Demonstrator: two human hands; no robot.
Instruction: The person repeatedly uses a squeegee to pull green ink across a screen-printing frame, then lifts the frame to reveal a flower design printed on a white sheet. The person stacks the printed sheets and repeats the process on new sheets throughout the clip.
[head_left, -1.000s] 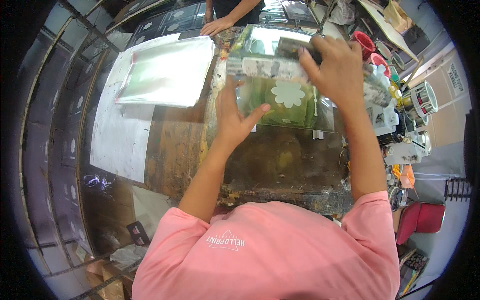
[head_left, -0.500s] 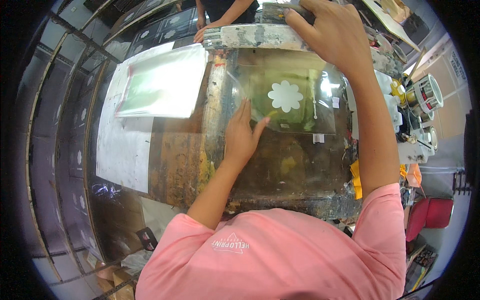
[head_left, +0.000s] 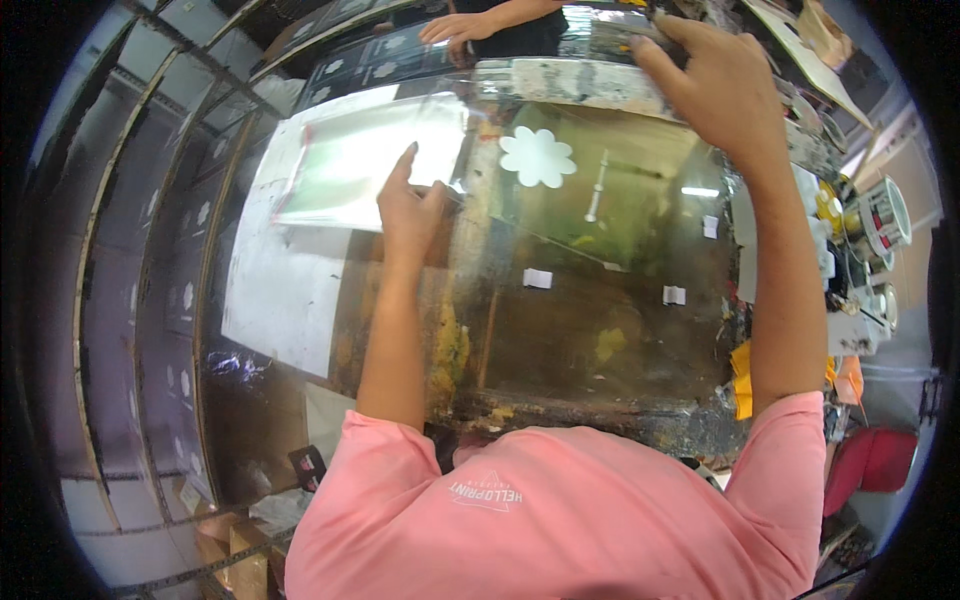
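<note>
Taking the pale, stained frame bar [head_left: 590,82] as the reference, you are keeping your right hand [head_left: 705,85] at its right end, with fingers curling over its far side. What those fingers are gripping is blurred, so their closure cannot be told; the bar appears to be standing above the worktable [head_left: 560,350], and the hand is probably steadying it there.

The clear sheet [head_left: 560,205], bearing a white flower shape [head_left: 537,157], is lying on the near side of the bar; whether its far edge is passing beneath the bar cannot be told. Its near edge is slanting. Your left hand [head_left: 408,212], left of the bar and nearer you, is holding thumb and fingers narrow, apparently pinching the sheet's left margin. Gripping there is likely sparing the white shapes from contact.

Three small white tabs [head_left: 537,278] are sitting nearer you than the bar, probably serving as edge stops. A stack of clear sheets [head_left: 350,165] is resting left of the bar on white paper [head_left: 285,290], which is presumably shielding it from the stained tabletop. A co-worker's hands [head_left: 455,28] are resting beyond the bar, to its left.
</note>
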